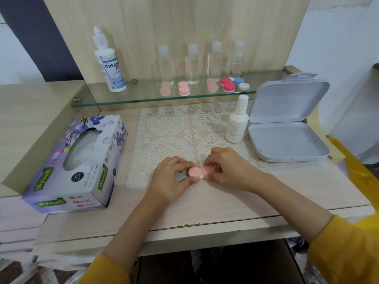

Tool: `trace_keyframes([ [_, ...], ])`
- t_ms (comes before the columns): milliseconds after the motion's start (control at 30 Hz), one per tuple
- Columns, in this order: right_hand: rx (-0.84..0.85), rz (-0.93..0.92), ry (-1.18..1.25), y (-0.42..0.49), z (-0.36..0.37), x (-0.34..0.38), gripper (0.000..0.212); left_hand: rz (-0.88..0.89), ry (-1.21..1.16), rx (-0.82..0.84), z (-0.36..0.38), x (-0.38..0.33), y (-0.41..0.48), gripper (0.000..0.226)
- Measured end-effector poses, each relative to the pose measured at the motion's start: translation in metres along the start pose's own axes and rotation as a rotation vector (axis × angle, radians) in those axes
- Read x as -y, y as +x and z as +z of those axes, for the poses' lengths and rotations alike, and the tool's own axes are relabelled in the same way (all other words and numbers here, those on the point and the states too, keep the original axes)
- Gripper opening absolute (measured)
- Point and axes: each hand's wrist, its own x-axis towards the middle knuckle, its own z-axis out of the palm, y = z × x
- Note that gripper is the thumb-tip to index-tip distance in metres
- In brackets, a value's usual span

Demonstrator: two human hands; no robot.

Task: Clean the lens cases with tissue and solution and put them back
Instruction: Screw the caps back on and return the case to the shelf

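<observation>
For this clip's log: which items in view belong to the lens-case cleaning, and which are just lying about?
In the job: pink lens case, gripped by left hand and right hand; tissue box; small solution bottle; large solution bottle; shelf lens cases.
Lying about, likely: clear bottles; open white box; lace mat.

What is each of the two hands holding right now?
Left hand: closed, gripping one end of the pink lens case.
Right hand: closed, pinching its other end.
</observation>
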Motion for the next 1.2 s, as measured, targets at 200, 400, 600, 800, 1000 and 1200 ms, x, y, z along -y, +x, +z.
trace_keyframes([
  [200,-0.087,-0.034,0.098,-0.003,0.005,-0.005,0.02,0.115,-0.033,0.033,-0.002,-0.001,-0.004,0.036],
  [400,-0.17,0.062,0.2,-0.01,0.005,-0.008,0.033,0.077,-0.054,-0.04,0.002,-0.005,-0.006,0.031],
  [600,-0.267,0.133,0.033,-0.028,0.003,-0.026,0.046,0.037,0.005,-0.127,0.006,-0.01,-0.004,0.022],
  [800,-0.158,0.168,-0.07,-0.042,0.005,-0.041,0.065,0.016,0.018,-0.208,0.002,-0.021,0.016,0.018],
  [1000,-0.201,0.146,-0.079,-0.042,0.01,-0.045,0.063,-0.017,0.085,-0.286,-0.014,-0.051,0.059,0.014],
  [1200,-0.205,0.136,-0.072,-0.042,0.013,-0.049,0.074,-0.033,0.164,-0.357,-0.033,-0.068,0.118,0.019],
])
